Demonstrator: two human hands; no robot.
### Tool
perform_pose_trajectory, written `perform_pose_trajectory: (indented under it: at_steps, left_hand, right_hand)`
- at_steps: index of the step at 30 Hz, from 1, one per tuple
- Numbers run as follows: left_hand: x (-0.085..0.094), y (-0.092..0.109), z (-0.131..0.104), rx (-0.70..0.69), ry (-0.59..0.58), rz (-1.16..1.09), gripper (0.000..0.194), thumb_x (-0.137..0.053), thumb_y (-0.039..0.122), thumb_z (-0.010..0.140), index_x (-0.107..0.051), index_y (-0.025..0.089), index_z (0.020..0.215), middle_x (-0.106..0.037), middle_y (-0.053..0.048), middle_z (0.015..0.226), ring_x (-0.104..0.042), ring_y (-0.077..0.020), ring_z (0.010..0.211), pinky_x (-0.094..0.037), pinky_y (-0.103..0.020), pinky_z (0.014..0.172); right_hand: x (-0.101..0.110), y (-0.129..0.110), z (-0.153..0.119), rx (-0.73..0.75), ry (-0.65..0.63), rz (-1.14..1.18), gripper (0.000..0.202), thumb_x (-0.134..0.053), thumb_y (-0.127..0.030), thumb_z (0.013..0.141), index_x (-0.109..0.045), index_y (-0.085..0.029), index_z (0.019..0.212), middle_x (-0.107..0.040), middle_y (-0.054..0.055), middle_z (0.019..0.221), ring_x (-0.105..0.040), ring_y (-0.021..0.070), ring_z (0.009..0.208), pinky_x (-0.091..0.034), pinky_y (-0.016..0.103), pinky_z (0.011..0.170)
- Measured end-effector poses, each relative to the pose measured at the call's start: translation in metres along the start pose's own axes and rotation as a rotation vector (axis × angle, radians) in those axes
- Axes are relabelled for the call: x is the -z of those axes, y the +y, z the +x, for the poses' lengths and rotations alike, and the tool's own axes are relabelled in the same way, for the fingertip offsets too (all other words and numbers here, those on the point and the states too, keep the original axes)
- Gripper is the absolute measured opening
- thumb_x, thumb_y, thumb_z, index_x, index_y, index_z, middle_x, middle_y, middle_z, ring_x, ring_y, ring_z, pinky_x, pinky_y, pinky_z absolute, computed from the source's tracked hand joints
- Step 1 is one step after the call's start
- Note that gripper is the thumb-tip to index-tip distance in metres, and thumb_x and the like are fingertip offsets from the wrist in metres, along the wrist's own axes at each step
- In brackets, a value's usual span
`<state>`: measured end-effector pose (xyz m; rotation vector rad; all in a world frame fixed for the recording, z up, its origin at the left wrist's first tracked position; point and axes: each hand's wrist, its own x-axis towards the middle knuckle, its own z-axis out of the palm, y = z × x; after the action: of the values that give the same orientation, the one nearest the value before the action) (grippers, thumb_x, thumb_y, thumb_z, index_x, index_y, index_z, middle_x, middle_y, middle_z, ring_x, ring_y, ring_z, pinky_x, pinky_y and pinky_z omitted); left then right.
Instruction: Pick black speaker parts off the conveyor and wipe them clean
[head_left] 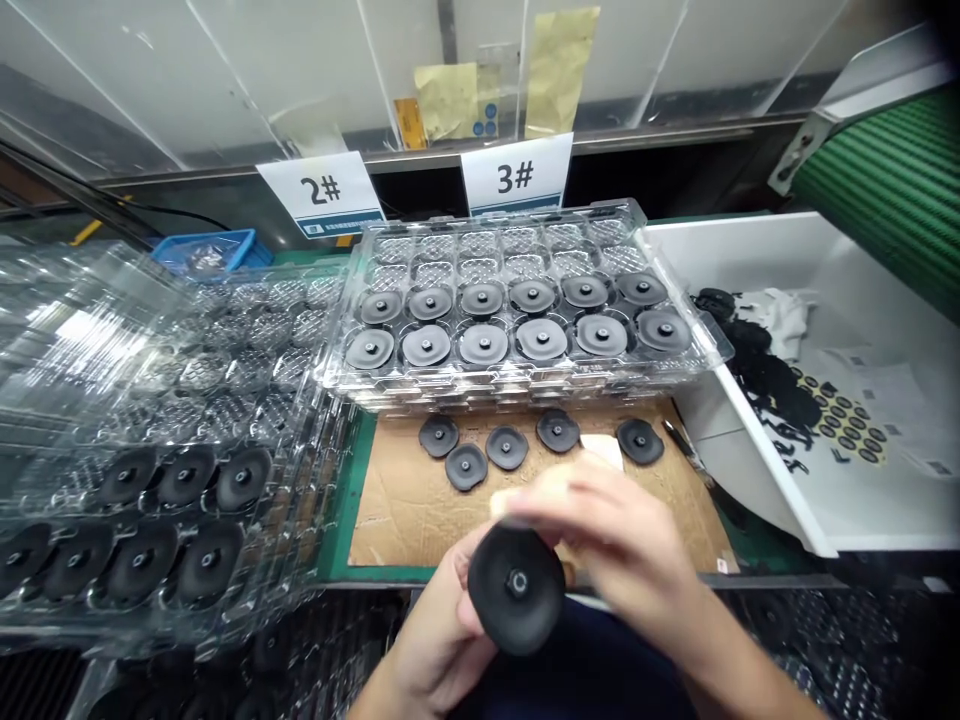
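Observation:
My left hand [439, 635] grips a round black rubbery-looking disc [517, 615] with slightly wavy edges and a small metal-ringed hub at its centre. The disc faces up towards me, above the cardboard's front edge. My right hand [611, 535] is blurred and bent over the disc's upper rim, fingers close together. A small brownish end [568, 574] shows below its palm; what it belongs to is hidden. Beyond the hands, several similar discs [507, 447] lie loose on the cardboard sheet [397, 510], beside a white patch [603, 448].
Behind the cardboard, stacked clear trays [525, 378] hold two rows of discs. More clear trays [292, 480] with discs stand left. At right are a pen-like tool [684, 445] and a white bin [757, 455] with black parts and ring stickers. A green roll [885, 190] overhangs the bin.

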<state>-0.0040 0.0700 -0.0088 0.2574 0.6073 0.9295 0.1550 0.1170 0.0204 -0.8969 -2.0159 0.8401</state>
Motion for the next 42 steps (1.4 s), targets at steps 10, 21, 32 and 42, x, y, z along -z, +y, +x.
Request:
perform_pose_trajectory:
  at_steps: [10, 21, 32, 42]
  left_hand:
    - [0.017, -0.004, -0.003, -0.014, -0.049, -0.167, 0.041, -0.065, 0.014, 0.071, -0.061, 0.023, 0.111, -0.066, -0.007, 0.114, -0.062, -0.0269, 0.099, -0.049, -0.03, 0.08]
    - [0.013, -0.005, 0.0, 0.004, -0.009, -0.166, 0.041, -0.069, 0.019, 0.068, -0.062, 0.022, 0.108, -0.068, -0.007, 0.108, -0.064, -0.0265, 0.094, -0.05, -0.029, 0.076]
    - [0.014, -0.004, 0.001, 0.004, -0.029, -0.141, 0.052, -0.074, 0.035, 0.062, -0.06, 0.023, 0.11, -0.064, -0.007, 0.114, -0.063, -0.0269, 0.097, -0.048, -0.029, 0.079]
    - [0.003, -0.01, 0.006, -0.062, 0.21, 0.045, 0.055, -0.076, 0.027, 0.06, -0.058, 0.022, 0.112, -0.062, -0.009, 0.116, -0.052, -0.0245, 0.112, -0.039, -0.03, 0.095]
  right_hand:
    - [-0.056, 0.085, -0.082, -0.469, -0.081, -0.156, 0.03, -0.045, -0.018, 0.085, -0.059, -0.023, 0.11, -0.066, 0.005, 0.099, -0.06, 0.0202, 0.09, -0.05, 0.034, 0.078]
    - [-0.071, 0.091, -0.096, -0.521, -0.068, -0.127, 0.03, -0.041, -0.02, 0.087, -0.054, -0.019, 0.115, -0.063, 0.008, 0.1, -0.057, 0.0211, 0.094, -0.048, 0.037, 0.081]
    - [-0.057, 0.086, -0.08, -0.535, -0.038, -0.057, 0.027, -0.043, -0.021, 0.086, -0.061, -0.019, 0.106, -0.067, 0.006, 0.097, -0.062, 0.0191, 0.087, -0.051, 0.032, 0.075]
    - [-0.006, -0.022, -0.009, -0.165, 0.078, 0.047, 0.026, -0.048, -0.011, 0.084, -0.057, -0.017, 0.107, -0.063, 0.006, 0.095, -0.058, 0.0156, 0.087, -0.048, 0.025, 0.077]
